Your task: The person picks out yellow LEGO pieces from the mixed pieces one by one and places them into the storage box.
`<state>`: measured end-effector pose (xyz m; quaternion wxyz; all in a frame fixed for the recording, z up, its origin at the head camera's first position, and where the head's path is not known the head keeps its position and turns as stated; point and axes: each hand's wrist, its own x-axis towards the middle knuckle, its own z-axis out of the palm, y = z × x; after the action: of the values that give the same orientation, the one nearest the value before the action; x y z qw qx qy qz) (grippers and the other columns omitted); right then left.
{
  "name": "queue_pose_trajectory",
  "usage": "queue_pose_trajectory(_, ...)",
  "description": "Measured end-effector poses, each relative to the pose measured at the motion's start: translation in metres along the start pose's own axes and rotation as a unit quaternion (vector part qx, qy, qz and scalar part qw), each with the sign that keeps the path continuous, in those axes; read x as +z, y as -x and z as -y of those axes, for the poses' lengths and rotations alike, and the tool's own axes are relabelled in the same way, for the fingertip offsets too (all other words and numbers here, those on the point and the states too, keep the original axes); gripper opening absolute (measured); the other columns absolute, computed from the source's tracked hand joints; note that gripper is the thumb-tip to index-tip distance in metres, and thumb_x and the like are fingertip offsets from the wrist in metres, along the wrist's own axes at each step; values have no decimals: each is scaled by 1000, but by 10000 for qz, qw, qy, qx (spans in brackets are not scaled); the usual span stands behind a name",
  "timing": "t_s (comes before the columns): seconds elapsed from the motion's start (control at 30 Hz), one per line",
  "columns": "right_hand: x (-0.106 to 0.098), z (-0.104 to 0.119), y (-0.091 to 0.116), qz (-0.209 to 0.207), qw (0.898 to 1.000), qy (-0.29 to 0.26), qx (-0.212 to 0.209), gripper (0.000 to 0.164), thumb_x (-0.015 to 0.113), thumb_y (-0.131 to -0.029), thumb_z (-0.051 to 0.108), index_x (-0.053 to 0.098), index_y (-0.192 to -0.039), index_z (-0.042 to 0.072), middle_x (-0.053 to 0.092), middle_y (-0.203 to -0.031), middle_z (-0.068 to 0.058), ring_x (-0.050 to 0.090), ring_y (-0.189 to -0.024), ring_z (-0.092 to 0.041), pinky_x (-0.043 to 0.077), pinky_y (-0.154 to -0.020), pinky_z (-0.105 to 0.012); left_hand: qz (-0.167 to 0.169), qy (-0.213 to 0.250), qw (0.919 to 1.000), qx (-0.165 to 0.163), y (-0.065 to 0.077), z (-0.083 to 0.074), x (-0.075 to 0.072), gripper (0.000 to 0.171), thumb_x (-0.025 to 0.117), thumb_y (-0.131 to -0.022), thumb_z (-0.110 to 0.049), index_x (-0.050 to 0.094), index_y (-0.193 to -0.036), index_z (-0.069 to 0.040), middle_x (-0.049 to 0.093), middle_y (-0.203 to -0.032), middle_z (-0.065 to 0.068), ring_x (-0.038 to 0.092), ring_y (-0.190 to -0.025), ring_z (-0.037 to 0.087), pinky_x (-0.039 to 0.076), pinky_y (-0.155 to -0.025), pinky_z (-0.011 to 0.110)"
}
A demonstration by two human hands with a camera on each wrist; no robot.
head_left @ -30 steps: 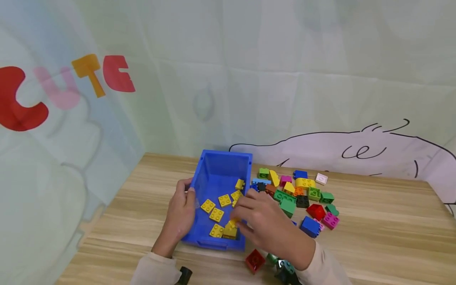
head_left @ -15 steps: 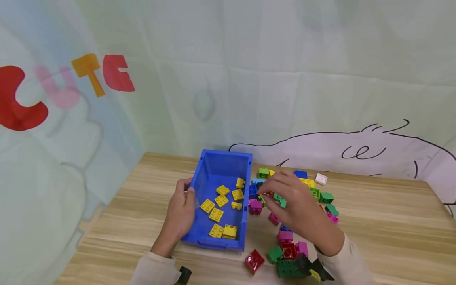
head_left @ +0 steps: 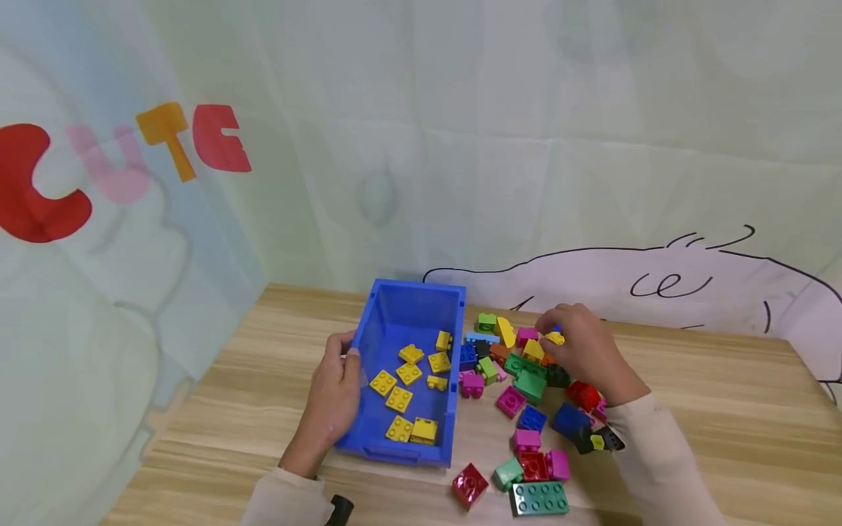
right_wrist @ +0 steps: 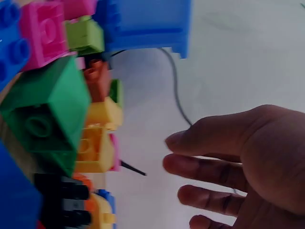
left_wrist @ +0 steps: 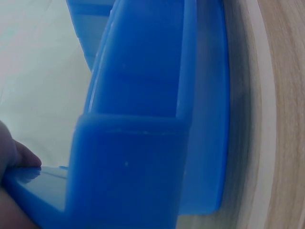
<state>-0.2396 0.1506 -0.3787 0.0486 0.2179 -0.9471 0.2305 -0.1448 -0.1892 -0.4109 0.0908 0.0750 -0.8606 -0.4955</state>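
Observation:
My left hand (head_left: 332, 391) grips the left wall of a blue plastic bin (head_left: 421, 301), with the thumb at the rim. In the left wrist view, the bin's outer side (left_wrist: 128, 171) fills the middle, and only part of the hand shows at the left edge. Several yellow toy bricks (head_left: 399, 399) lie inside the bin. My right hand (head_left: 585, 351) hovers over the far side of a mixed brick pile, near a yellow brick (head_left: 555, 338) that it partly hides. The right wrist view has its fingers extended and apart, holding nothing, beside a yellow wedge brick (right_wrist: 95, 150).
The loose bricks right of the bin include a green brick (head_left: 530, 386), a blue brick (head_left: 571, 420) and a yellow curved piece (head_left: 505, 332). Nearer lie a red brick (head_left: 470, 486) and a green eight-stud brick (head_left: 539, 498). A printed cloth (head_left: 493, 183) hangs behind the wooden table (head_left: 717, 409).
My right hand let go of a yellow piece in the bin, then moved right and away to the far side of the pile. The left hand and bin have stayed put.

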Motion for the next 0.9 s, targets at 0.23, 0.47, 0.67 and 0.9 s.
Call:
queue_pose_trajectory(0.23,20,-5,-8,632,9977,74,250,20,79,-83,4,75,-102,0,69,-101,-18,57,-96,-34,56,-82,-52,-46,-28,10000,46,0,1,0,34,34,-107,-13,42,-139,-2,56,-130,20,62,-112,37,48,-93,54)
queue_pose_trajectory(0.47,30,-7,-6,708,9968,262,267,22,81,-81,4,74,-102,2,68,-103,-15,60,-96,-34,57,-83,-53,-70,-92,9999,52,1,0,1,34,34,-107,-14,42,-138,-3,56,-129,20,62,-109,36,47,-92,52)
queue_pose_trajectory(0.67,32,-8,-2,604,9974,291,258,24,82,-80,3,73,-102,3,68,-101,-13,59,-92,-31,57,-80,-52,-27,-99,9999,8,1,-1,0,34,34,-108,-14,41,-139,-3,57,-129,20,62,-108,36,47,-91,52)
queue_pose_trajectory(0.9,24,-2,5,345,9976,595,100,24,84,-77,5,73,-99,4,68,-93,-12,58,-87,-30,56,-70,-47,-8,-72,10000,-32,1,-1,0,34,34,-108,-13,41,-139,-3,56,-129,20,62,-109,36,47,-92,52)
